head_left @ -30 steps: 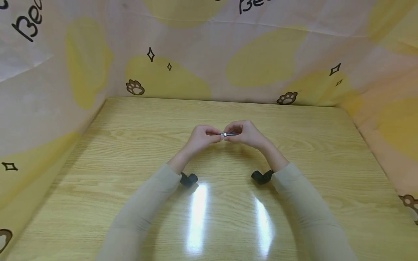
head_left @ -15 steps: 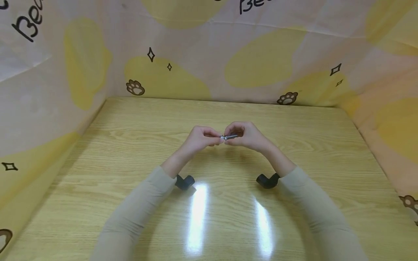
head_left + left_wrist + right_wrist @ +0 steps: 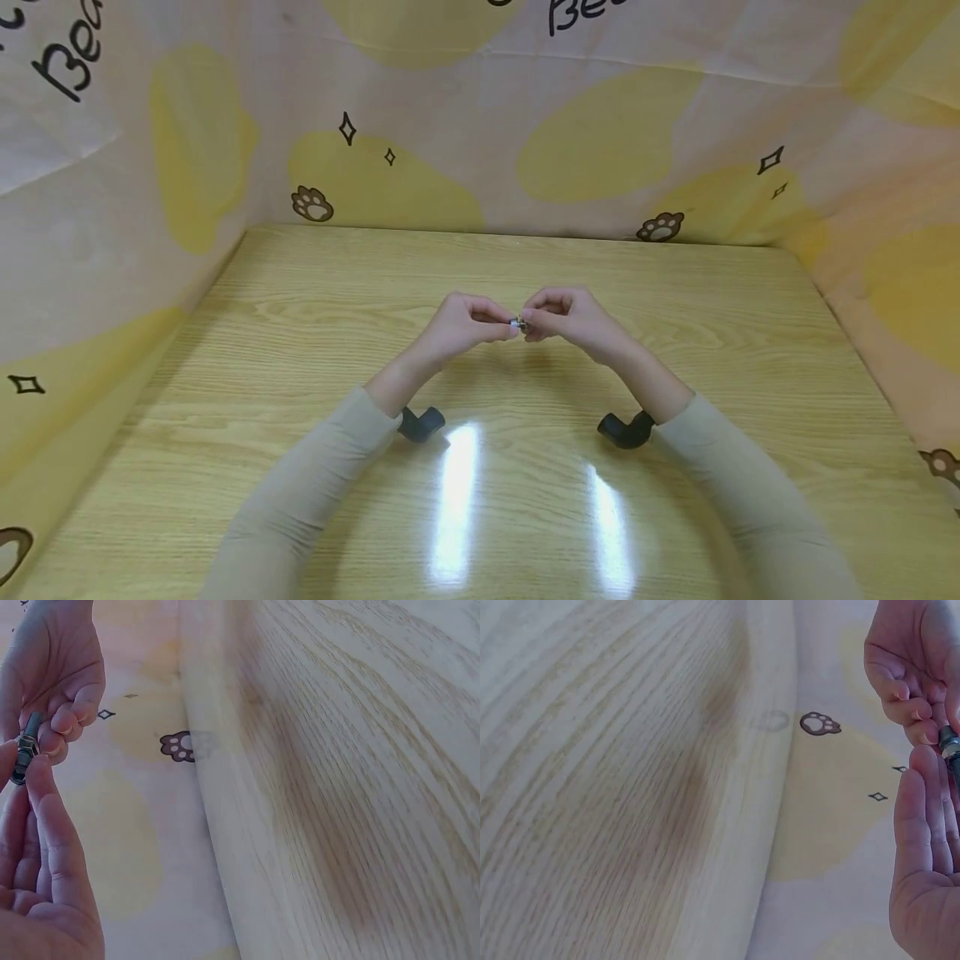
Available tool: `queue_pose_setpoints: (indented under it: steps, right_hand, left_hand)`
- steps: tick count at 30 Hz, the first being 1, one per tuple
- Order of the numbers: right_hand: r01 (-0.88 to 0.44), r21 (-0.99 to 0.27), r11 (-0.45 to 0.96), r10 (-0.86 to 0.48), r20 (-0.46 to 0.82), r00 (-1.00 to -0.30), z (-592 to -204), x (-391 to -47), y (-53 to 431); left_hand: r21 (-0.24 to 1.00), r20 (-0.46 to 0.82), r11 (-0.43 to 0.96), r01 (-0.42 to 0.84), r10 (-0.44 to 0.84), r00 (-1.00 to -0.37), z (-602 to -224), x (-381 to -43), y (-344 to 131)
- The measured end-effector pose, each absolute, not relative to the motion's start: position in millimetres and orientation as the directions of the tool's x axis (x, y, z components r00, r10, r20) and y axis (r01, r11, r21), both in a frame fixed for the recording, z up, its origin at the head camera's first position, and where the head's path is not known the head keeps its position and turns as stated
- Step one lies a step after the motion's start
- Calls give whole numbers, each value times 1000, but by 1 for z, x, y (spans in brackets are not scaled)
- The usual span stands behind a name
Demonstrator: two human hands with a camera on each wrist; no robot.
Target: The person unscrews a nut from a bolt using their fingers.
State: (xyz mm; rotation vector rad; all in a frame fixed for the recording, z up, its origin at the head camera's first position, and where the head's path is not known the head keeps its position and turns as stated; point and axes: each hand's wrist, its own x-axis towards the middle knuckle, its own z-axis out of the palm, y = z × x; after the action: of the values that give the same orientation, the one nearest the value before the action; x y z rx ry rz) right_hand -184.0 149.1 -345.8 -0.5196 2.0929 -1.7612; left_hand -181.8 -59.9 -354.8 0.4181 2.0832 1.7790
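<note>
A small metal bolt (image 3: 518,323) with a nut (image 3: 27,744) on its threaded shank is held in the air between the two hands. My left hand (image 3: 461,325) pinches its end between thumb and fingers. From the other side, my right hand (image 3: 576,323) has thumb and fingertips at the nut, with the fingers curled about the shank. In the left wrist view the shank points up toward the palm of the right hand. At the right edge of the right wrist view the bolt is partly cut off, and fingers cover some of it.
Under the hands lies a wood-grain table (image 3: 337,292), with two bright reflections near its front. Patterned cloth (image 3: 420,100) with yellow patches and paw prints walls the back and sides. A black wrist mount (image 3: 422,424) shows at the left cuff, another mount (image 3: 627,430) at the right.
Both hands have come slightly nearer the body with the bolt. The right thumb and fingers have shifted round the nut, and the shank, visible earlier, is now mostly hidden in the head view.
</note>
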Motion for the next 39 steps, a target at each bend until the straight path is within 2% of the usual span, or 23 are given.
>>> queue_pose_setpoints:
  steps: [13,19,24,34,39]
  right_hand:
    - [-75,-991,111,-497,10,-867,-345,-172,152]
    - [16,-992,126,-455,-73,-887,-341,-169,149]
    - [65,-990,122,-465,-115,-878,-339,-167,148]
    - [-52,-995,88,-499,1,-867,-337,-164,149]
    - [-36,-990,133,-477,-32,-879,-337,-163,149]
  left_hand:
    - [992,-47,127,18,487,-872,-350,-173,-60]
    - [990,-44,138,27,485,-874,-348,-172,-60]
    - [989,-32,141,42,489,-872,-345,-170,-60]
    - [991,10,111,77,506,-862,-345,-167,-60]
    - [991,6,110,73,512,-859,-345,-166,-60]
